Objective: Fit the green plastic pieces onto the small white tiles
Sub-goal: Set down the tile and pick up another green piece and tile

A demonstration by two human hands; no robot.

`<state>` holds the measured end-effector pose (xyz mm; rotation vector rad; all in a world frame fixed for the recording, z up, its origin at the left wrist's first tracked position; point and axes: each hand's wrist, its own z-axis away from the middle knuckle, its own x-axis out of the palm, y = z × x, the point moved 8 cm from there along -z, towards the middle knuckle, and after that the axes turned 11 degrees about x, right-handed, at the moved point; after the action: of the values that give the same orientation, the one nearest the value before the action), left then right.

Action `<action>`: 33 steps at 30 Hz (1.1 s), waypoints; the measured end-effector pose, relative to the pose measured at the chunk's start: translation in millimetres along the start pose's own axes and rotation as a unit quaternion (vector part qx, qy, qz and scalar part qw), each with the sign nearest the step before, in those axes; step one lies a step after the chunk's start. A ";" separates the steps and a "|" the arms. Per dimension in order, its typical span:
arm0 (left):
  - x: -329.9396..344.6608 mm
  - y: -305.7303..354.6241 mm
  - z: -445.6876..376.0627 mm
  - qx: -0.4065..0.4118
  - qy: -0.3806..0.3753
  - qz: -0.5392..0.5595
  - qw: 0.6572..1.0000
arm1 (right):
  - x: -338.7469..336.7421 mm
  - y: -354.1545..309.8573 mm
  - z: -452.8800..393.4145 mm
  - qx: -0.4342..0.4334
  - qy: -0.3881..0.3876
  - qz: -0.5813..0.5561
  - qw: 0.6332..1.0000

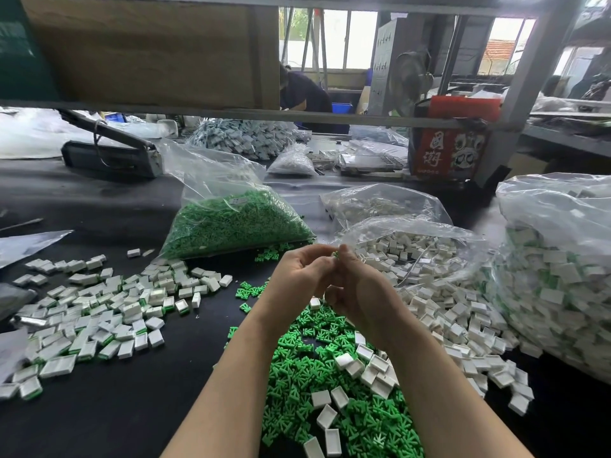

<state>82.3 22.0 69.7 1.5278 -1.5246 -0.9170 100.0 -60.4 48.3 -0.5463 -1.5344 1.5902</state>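
My left hand (299, 276) and my right hand (355, 289) meet fingertip to fingertip above the table's middle. A bit of green plastic piece (335, 254) shows between my right thumb and the left fingers; whether a white tile is held there is hidden. Below my forearms lies a heap of loose green pieces (330, 391) with a few empty white tiles (372, 371) on it. To the left spreads a pile of white tiles with green fitted (99, 322). An open bag of white tiles (429, 279) lies to the right.
A clear bag of green pieces (231, 223) stands behind my hands. A large full bag (555, 272) fills the right edge. A red printed box (449, 143), a black device (109, 153) and more bags sit at the back. Another person works beyond the shelf frame.
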 end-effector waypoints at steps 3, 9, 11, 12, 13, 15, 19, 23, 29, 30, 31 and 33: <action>-0.4 5.2 -0.1 0.016 0.015 -0.004 1.000 | -1.1 -0.2 -0.6 -0.002 0.005 0.003 1.000; -2.4 6.6 -1.4 0.019 0.080 -0.039 0.996 | -0.3 -3.3 2.1 -0.010 0.015 -0.010 1.000; -1.7 5.2 -1.3 0.016 0.110 -0.034 0.993 | 1.1 -5.3 3.6 -0.017 0.018 -0.012 1.000; -0.7 4.3 -1.1 0.012 0.126 -0.030 0.992 | 1.0 -6.2 4.0 -0.021 0.021 -0.015 0.999; 0.7 3.1 -0.8 0.007 0.141 -0.024 0.990 | 0.3 -7.0 4.3 -0.025 0.025 -0.022 0.999; 3.7 0.6 0.2 -0.002 0.166 -0.011 0.986 | -1.7 -8.3 4.9 -0.030 0.035 -0.035 0.998; 8.1 -4.5 4.5 -0.024 0.185 0.027 0.982 | -6.7 -4.7 4.5 -0.026 0.048 -0.031 0.998; 9.8 -6.0 7.1 -0.040 0.198 0.048 0.978 | -10.0 -2.4 2.8 -0.025 0.049 -0.034 0.998; 9.7 -7.7 8.2 -0.049 0.200 0.063 0.976 | -9.8 0.2 -0.7 -0.030 0.044 -0.045 0.998; 9.5 -8.4 8.5 -0.051 0.199 0.063 0.977 | -9.4 0.4 -1.1 -0.031 0.042 -0.048 0.998; 9.4 -9.0 8.8 -0.053 0.199 0.063 0.976 | -8.9 0.5 -1.1 -0.034 0.038 -0.049 0.998; 9.6 -9.9 9.3 -0.057 0.198 0.068 0.976 | -7.7 0.5 -1.2 -0.041 0.034 -0.046 0.998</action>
<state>78.5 11.9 57.1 1.4037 -1.2489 -0.5686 105.1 -65.8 45.9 -0.5597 -1.5562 1.4304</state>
